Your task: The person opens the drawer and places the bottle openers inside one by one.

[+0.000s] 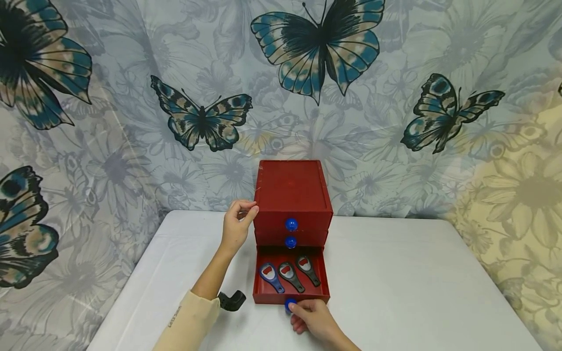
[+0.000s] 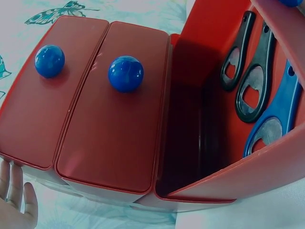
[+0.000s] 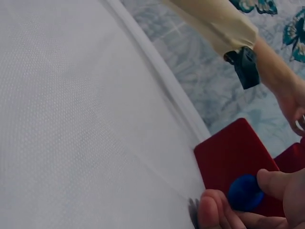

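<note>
A red cabinet point(image 1: 293, 187) with three drawers stands on the table, and its bottom drawer point(image 1: 287, 298) is pulled out. Inside lie three bottle openers: a blue one point(image 1: 271, 278), a black one point(image 1: 291, 277) in the middle and another black one point(image 1: 308, 270) on the right. My right hand point(image 1: 317, 319) pinches the bottom drawer's blue knob point(image 3: 245, 192) between thumb and fingers. Against the cabinet's left side, near the top front corner, rests my left hand point(image 1: 237, 226). Its fingers point(image 2: 16, 186) look extended beside the cabinet in the left wrist view.
The upper two drawers are closed, each with a blue knob point(image 1: 291, 224). White cloth covers the table point(image 1: 395, 282). Behind it hangs a butterfly-patterned backdrop point(image 1: 351, 131). A black camera mount point(image 1: 232, 301) sticks out from the left wrist.
</note>
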`<state>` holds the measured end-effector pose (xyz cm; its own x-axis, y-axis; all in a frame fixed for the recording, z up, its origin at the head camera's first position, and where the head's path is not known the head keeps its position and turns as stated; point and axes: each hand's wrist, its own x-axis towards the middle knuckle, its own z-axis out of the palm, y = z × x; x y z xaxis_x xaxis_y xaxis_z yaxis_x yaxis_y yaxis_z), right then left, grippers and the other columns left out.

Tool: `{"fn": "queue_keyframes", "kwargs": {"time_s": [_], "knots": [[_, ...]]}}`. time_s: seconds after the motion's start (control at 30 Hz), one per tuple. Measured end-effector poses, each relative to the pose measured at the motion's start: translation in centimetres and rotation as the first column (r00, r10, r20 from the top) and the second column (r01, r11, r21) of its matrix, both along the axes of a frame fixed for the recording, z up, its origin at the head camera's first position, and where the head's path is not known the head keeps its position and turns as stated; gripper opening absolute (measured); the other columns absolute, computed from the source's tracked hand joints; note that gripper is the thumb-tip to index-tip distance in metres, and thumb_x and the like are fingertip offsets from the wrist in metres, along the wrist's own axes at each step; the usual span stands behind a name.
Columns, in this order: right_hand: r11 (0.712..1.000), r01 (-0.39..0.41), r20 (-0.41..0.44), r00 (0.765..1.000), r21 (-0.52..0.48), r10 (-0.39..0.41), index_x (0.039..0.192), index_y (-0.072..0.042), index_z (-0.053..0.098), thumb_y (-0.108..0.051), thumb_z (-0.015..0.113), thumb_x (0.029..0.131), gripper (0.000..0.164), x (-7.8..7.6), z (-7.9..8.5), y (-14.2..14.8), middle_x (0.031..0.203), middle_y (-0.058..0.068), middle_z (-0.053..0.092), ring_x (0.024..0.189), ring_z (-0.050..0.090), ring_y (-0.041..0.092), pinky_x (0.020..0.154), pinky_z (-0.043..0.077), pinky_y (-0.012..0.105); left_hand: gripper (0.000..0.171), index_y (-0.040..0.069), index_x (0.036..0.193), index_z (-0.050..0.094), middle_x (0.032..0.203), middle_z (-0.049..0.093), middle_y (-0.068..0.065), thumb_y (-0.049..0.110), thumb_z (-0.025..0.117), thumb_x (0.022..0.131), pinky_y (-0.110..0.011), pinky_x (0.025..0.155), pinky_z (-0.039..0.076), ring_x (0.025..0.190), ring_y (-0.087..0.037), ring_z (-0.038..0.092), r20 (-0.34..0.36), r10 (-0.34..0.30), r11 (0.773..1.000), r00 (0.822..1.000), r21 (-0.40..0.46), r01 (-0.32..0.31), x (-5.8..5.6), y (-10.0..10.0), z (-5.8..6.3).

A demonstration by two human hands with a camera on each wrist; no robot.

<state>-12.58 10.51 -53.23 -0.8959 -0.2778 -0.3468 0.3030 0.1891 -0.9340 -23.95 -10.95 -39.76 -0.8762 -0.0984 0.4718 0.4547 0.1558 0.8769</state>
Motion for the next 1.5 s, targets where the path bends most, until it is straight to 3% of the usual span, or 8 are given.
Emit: {"fn": "queue_keyframes", "kwargs": {"time_s": [0.3, 0.53, 0.83, 1.17, 1.5], "knots": [[0.999, 0.052, 0.012, 0.999, 0.017, -0.052, 0.092, 0.009, 0.068, -0.027, 0.061, 0.097, 0.037, -0.1, 0.0, -0.6, 0.068, 0.001, 0.066, 0.056, 0.061, 0.008, 0.055, 0.056, 0.025, 0.018, -0.014, 0.102, 0.062, 0.108, 0.057, -0.030, 0.001, 0.063, 0.091, -0.018, 0.080, 0.047, 0.092, 0.003, 0.053, -0.008, 0.005, 1.000, 1.000, -0.001, -0.005, -0.1, 0.0, -0.2], [0.997, 0.073, -0.029, 0.997, 0.000, -0.073, 0.090, 0.010, 0.067, -0.028, 0.063, 0.096, 0.039, -1.2, -0.2, -0.8, 0.067, 0.002, 0.066, 0.054, 0.060, 0.008, 0.053, 0.056, 0.025, 0.018, -0.014, 0.101, 0.062, 0.108, 0.057, -0.030, 0.000, 0.063, 0.091, -0.019, 0.080, 0.048, 0.092, 0.002, 0.053, -0.023, 0.011, 1.000, 1.000, -0.013, -0.012, 0.0, 0.2, -0.1], [0.992, 0.103, -0.095, 0.989, -0.070, -0.109, 0.091, 0.014, 0.065, -0.026, 0.062, 0.096, 0.040, -3.9, -0.4, -1.1, 0.067, 0.002, 0.064, 0.053, 0.059, 0.007, 0.053, 0.055, 0.023, 0.017, -0.015, 0.101, 0.062, 0.108, 0.056, -0.030, 0.000, 0.063, 0.091, -0.016, 0.082, 0.048, 0.092, 0.002, 0.053, -0.024, -0.011, 1.000, 1.000, 0.004, 0.011, -0.3, 0.1, -0.3], [0.984, 0.177, -0.186, 0.966, -0.027, -0.179, 0.085, 0.013, 0.065, -0.024, 0.062, 0.095, 0.038, -7.4, 0.1, -1.7, 0.064, 0.005, 0.061, 0.050, 0.055, 0.008, 0.050, 0.052, 0.021, 0.014, -0.014, 0.097, 0.062, 0.107, 0.057, -0.028, -0.002, 0.064, 0.091, -0.015, 0.083, 0.047, 0.094, 0.001, 0.052, -0.036, -0.036, 0.999, 0.999, 0.015, 0.037, -0.3, -0.2, -0.6], [0.983, 0.179, -0.200, 0.966, 0.050, -0.166, 0.083, 0.011, 0.067, -0.024, 0.060, 0.096, 0.037, -10.5, 0.1, -1.6, 0.060, 0.003, 0.062, 0.050, 0.057, 0.008, 0.052, 0.054, 0.024, 0.009, -0.011, 0.091, 0.066, 0.103, 0.060, -0.027, -0.002, 0.065, 0.089, -0.015, 0.085, 0.045, 0.091, -0.001, 0.053, -0.132, 0.025, 0.996, 0.991, -0.087, -0.036, 0.0, 0.1, -0.3]]}}
